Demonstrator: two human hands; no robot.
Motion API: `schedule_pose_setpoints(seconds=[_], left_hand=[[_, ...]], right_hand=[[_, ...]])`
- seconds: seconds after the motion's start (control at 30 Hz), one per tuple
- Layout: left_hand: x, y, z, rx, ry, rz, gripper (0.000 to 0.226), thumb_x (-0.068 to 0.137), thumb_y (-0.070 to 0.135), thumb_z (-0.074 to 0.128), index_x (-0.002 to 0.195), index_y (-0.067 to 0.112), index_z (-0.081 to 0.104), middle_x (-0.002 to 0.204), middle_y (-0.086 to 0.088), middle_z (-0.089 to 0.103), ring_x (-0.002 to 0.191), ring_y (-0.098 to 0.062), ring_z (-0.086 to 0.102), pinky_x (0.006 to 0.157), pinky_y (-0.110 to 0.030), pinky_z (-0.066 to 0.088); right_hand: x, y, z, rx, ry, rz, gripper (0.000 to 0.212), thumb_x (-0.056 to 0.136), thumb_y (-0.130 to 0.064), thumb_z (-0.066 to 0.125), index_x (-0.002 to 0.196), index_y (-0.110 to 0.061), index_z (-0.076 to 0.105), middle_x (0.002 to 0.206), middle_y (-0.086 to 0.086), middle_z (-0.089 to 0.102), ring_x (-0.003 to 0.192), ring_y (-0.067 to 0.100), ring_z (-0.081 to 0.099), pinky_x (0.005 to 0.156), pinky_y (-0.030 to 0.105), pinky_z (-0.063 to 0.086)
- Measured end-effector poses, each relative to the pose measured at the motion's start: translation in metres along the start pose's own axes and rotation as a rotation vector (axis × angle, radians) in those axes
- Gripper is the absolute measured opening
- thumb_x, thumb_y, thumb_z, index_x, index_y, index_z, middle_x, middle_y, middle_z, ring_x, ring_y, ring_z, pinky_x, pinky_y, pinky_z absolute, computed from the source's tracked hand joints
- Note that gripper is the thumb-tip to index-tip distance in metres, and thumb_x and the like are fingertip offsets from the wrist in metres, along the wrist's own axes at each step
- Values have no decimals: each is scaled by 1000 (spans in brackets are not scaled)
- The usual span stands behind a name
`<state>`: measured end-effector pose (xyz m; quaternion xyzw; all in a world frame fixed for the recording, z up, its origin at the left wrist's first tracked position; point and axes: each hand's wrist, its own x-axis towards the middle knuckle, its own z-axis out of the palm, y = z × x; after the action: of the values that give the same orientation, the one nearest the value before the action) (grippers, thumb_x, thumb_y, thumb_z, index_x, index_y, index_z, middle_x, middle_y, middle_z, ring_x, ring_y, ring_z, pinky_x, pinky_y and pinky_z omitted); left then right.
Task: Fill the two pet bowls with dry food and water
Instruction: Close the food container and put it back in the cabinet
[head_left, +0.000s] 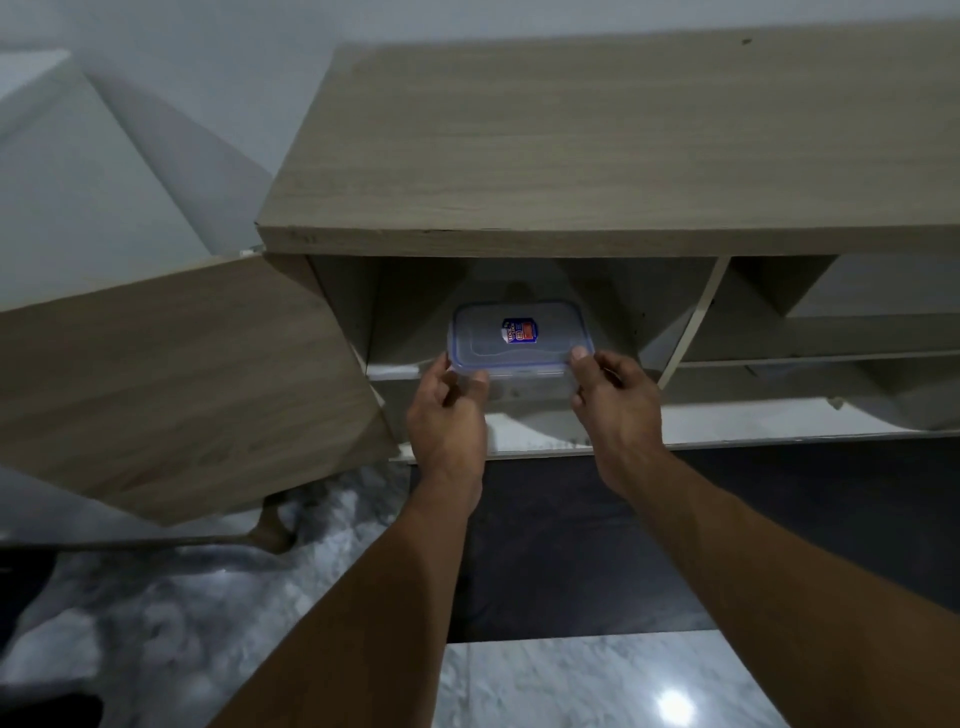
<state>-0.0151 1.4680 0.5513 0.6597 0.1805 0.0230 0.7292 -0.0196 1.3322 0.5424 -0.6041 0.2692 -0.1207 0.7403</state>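
1. The left thumb (442, 364) lies on the near left corner of the lid (498, 343). The other fingers of this hand curl around the side below it, so the left hand (447, 410) grips the left end of the box (524, 382).
2. The right thumb (581, 356) presses on the near right corner of the lid. The rest of the right hand (615, 400) curls around the right end, so both hands hold the box between them.
3. The box is of clear plastic, with a flat lid that has a blue seal line and a small blue and red label (519, 331) in the middle (the print is too small to read). I cannot tell what is inside.
4. The box is at the front edge of the upper shelf (395, 371), in the left compartment of the cabinet (571, 156). I cannot tell if it rests on the shelf or is lifted.
5. The cabinet is of light wood. Its door (171, 374) stands open to the left, and a thin divider (696, 322) is to the right of the box.
6. Under the forearms, a dark mat (571, 545) lies on the marble floor (571, 686).
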Motion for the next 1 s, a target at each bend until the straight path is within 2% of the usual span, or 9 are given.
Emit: schedule_pose_setpoints(seconds=[0.17,0.27,0.43,0.57,0.7,0.8,1.0], left_hand=[[3,-9,7,-29,48,-35,47,88,14,69,134,19,58,119,1,69,110,-10,63,97,-24,48],[1,-7,12,-95,112,-104,39,87,12,71,123,15,57,125,-4,64,117,-15,60,102,-28,47],[3,-2,20,-95,159,-115,40,87,14,71,125,8,60,121,-4,66,111,-14,63,96,-22,48],[5,1,25,-95,165,-118,39,86,14,72,124,6,61,118,-4,68,107,-14,64,95,-23,50],[8,5,29,-91,150,-117,35,88,14,70,122,8,63,114,-3,69,102,-13,65,91,-21,49],[12,6,30,-87,142,-128,41,88,15,70,127,7,60,119,-3,68,105,-13,63,96,-24,49],[20,7,33,-96,157,-136,37,88,13,70,122,5,60,120,-7,67,110,-19,63,102,-32,49]], right_hand=[[7,9,-2,-15,6,-2,43,87,-35,73,121,-10,68,111,5,71,103,16,64,106,49,48],[9,12,-3,-6,15,17,45,86,-33,74,126,-12,66,119,5,71,115,17,64,107,43,48],[14,7,-4,-15,27,-8,38,86,-30,75,115,-7,68,107,8,73,106,20,68,102,44,52],[22,4,-4,-36,34,-21,28,87,-26,73,106,-5,71,100,9,73,105,26,68,100,48,52],[27,4,-2,-58,43,-32,30,85,-33,75,101,-8,73,94,7,74,101,28,69,97,52,53],[31,5,1,-61,57,-23,31,84,-34,76,99,-7,74,90,5,73,97,26,68,96,55,52],[36,3,5,-51,60,-4,10,86,-28,75,89,-18,72,92,5,73,100,27,69,97,50,53]])
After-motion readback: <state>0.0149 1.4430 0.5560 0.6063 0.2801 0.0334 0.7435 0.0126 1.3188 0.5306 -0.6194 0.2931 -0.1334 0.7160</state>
